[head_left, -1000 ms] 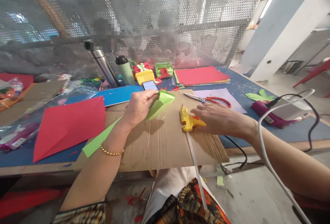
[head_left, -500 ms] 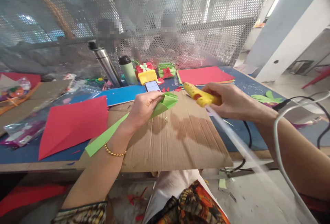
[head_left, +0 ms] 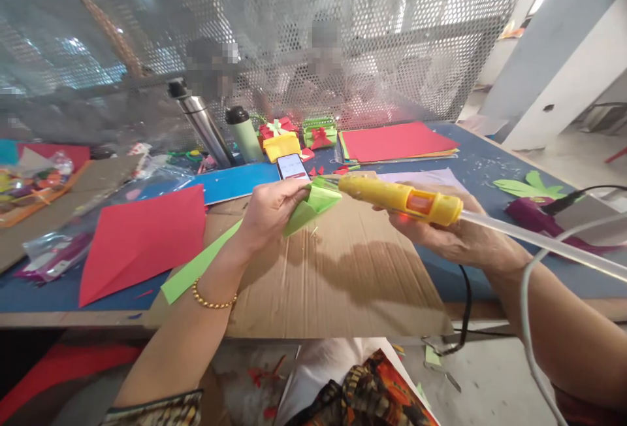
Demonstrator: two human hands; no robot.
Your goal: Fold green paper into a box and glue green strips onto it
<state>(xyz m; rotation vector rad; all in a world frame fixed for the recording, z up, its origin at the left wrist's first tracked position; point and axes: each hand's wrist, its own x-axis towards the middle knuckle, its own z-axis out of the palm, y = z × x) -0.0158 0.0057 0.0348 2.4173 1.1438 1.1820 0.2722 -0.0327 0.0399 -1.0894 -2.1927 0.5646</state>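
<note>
Between the fingers of my left hand (head_left: 274,210) is a folded piece of green paper (head_left: 316,204), held above the cardboard sheet (head_left: 337,282). A flat green paper strip (head_left: 203,269) runs out below my left wrist. My right hand (head_left: 450,233) is wrapped round a yellow hot glue gun (head_left: 386,197), with a long clear glue stick (head_left: 539,240) sticking out of its back end. The gun's nozzle is at the top edge of the folded paper; whether it touches cannot be made out.
Red paper (head_left: 147,236) and a blue sheet (head_left: 230,183) lie left. Behind are a phone (head_left: 292,166), a steel flask (head_left: 203,122), a green bottle (head_left: 245,135), small paper boxes (head_left: 281,146) and stacked coloured sheets (head_left: 396,142). A white cable (head_left: 526,308) loops by my right forearm.
My right hand has turned the glue gun, bringing its nozzle left to the green paper; the glue stick now points right. My left hand keeps its hold, nearly still.
</note>
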